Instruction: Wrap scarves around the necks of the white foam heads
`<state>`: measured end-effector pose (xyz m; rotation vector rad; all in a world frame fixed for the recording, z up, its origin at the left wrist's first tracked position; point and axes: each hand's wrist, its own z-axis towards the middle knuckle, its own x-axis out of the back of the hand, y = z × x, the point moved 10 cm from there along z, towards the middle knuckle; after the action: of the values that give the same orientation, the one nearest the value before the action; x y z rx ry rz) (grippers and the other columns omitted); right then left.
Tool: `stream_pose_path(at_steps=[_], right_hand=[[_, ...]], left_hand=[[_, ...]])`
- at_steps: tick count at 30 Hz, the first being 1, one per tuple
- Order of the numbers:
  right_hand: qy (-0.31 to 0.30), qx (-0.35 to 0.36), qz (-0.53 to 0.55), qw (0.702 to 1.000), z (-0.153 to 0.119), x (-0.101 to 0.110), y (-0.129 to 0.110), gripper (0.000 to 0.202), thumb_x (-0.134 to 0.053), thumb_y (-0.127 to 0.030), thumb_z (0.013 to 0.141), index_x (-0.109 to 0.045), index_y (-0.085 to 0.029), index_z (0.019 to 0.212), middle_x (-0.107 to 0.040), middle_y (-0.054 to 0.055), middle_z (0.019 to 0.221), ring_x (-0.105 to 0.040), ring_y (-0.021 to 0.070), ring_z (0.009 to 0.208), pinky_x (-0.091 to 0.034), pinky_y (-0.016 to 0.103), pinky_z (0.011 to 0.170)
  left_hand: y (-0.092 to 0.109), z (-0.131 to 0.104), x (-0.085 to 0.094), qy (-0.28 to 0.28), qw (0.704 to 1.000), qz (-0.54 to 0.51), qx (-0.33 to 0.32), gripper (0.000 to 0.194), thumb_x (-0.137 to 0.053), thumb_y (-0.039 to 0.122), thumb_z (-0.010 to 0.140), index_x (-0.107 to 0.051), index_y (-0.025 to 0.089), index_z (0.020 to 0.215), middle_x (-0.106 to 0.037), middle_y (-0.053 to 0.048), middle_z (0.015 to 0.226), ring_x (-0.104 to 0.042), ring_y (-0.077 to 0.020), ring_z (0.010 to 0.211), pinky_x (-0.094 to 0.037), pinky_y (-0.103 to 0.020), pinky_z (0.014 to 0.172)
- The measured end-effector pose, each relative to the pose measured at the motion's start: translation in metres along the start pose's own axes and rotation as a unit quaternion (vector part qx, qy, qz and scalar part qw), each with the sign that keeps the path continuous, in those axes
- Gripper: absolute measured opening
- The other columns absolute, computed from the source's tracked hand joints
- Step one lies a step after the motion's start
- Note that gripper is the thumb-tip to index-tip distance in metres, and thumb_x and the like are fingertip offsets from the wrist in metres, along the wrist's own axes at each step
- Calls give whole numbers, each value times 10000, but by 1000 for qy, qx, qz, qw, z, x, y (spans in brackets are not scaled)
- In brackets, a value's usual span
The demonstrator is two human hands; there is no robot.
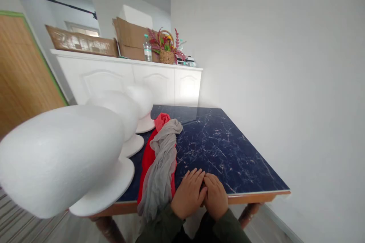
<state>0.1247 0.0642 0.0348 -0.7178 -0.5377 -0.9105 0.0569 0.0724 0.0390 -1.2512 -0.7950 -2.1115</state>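
- Both hands rested flat on the near edge of the dark blue marbled table (228,148), side by side and touching at the fingers; nothing was pinched or held.
- Left hand (188,193) lay palm down, fingers loosely together, pointing away and slightly right; its outer edge sat just beside the cloth bundle.
- Right hand (216,196) lay palm down too, fingertips meeting the left's; it was the farther one from the cloths.
- The nearest things were two scarves, lying directly left of the hands: a grey scarf (162,163) bunched on top of a red scarf (148,155).
- The scarves' long axis ran near to far, roughly parallel to the forearms, leaning slightly right at the far end; the near ends drooped over the table's front edge, and the far end sat near the middle of the table.
- So the left hand was clearly nearer; the scarves lay to its left, not ahead of it.
- Three white foam mannequin heads stood in a row along the table's left side, left of the scarves: nearest head (62,159), huge in frame, middle head (116,110), far head (142,100).
- Whether the scarves touched the nearest head's base could not be told.
- Green sleeves (159,228) covered both wrists.
- A white sideboard (128,76) stood behind, with cardboard, a water bottle (147,48) and a flower basket (167,51) on top.
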Motion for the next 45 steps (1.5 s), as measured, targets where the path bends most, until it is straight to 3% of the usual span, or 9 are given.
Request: stream_pose_path(at_steps=[8, 38, 42, 45], right_hand=[[4, 10, -3, 1000, 0, 1, -2, 338, -417, -61, 722, -599, -141, 996, -640, 81, 992, -544, 197, 983, -420, 356, 928], [10, 13, -23, 1000, -1, 2, -4, 352, -406, -56, 722, -605, -154, 996, -644, 83, 989, -559, 194, 974, -442, 360, 910], [28, 17, -37, 999, 0, 6, -7, 312, -419, -69, 750, -613, -161, 976, -649, 80, 994, -568, 189, 978, -454, 359, 893], [51, 20, -41, 998, -1, 9, -8, 294, -408, -78, 774, -624, -182, 945, -656, 62, 997, -576, 185, 974, -463, 353, 878]], left_hand=[[4, 1, 7, 14, 1000, 7, -6, 437, -398, 301, 870, -419, 161, 1284, -482, -73, 1319, -392, -213, 1244, -321, -423, 1036], [3, 4, 5, 0, 1000, -17, 3, 438, -391, 290, 872, -416, 160, 1289, -465, -75, 1335, -377, -221, 1259, -319, -456, 1048], [13, -24, 25, 31, 996, -83, -34, 455, -419, 260, 853, -397, 232, 1306, -512, -40, 1294, -470, -183, 1186, -420, -361, 995], [0, -85, 53, 121, 983, -102, -90, 486, -420, 288, 854, -330, 452, 1303, -633, 67, 1111, -598, -153, 1006, -527, -294, 852]])
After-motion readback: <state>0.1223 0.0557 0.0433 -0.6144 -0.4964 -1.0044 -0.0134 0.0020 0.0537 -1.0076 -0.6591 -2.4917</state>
